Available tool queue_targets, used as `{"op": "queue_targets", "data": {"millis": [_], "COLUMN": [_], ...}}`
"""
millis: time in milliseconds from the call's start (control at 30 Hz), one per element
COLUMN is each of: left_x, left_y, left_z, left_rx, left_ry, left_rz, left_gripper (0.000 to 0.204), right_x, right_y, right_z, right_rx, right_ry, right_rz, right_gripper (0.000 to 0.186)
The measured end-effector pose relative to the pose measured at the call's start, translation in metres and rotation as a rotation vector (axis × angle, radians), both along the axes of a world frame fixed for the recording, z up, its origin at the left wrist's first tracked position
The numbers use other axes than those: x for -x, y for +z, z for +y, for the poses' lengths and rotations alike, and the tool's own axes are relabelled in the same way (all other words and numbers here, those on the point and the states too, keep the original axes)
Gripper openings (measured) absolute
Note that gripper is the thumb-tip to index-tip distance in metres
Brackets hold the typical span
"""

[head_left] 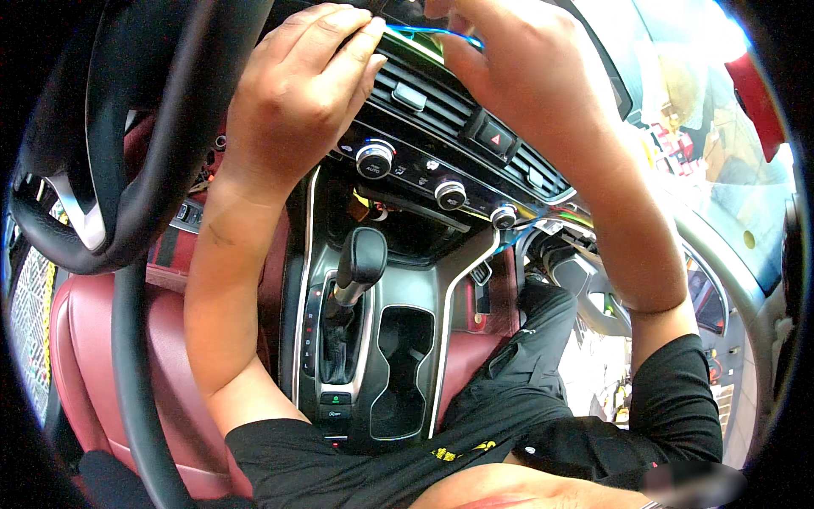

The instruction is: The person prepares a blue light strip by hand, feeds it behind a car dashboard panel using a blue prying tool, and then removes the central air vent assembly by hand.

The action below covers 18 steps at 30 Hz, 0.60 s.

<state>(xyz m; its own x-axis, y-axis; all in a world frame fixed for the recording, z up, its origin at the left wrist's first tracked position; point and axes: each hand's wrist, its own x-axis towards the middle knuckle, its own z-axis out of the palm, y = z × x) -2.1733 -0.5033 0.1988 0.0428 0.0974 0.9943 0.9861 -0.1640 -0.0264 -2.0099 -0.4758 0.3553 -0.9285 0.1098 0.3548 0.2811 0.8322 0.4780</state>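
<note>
My left hand (301,93) is at the upper dashboard, fingers curled together on a thin blue wire (415,29) along a green-tinged trim strip (424,48). My right hand (517,59) is at the top edge to its right, fingers bent around the far end of that wire; what they grip is partly hidden. Below both hands are air vents (432,110), a hazard button (494,137) and climate knobs (373,159).
The steering wheel (153,170) curves across the left. A gear lever (360,263) and cup holder (403,369) stand between red seats (144,356). More coloured wires (530,229) hang at the dash's right. An open doorway with clutter (610,356) lies at the right.
</note>
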Motion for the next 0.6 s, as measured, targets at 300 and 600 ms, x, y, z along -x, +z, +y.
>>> {"op": "queue_targets", "data": {"millis": [300, 600], "left_x": [0.002, 0.003], "left_y": [-0.001, -0.004], "left_z": [0.001, 0.004], "left_rx": [-0.034, -0.051], "left_ry": [-0.030, -0.040], "left_rz": [-0.024, -0.043], "left_gripper": [0.029, 0.032], "right_x": [0.004, 0.001], "right_y": [-0.001, -0.022], "right_z": [0.013, 0.041], "right_rx": [1.171, 0.154], "right_ry": [0.028, 0.317], "right_rz": [0.250, 0.150], "right_gripper": [0.024, 0.026]}}
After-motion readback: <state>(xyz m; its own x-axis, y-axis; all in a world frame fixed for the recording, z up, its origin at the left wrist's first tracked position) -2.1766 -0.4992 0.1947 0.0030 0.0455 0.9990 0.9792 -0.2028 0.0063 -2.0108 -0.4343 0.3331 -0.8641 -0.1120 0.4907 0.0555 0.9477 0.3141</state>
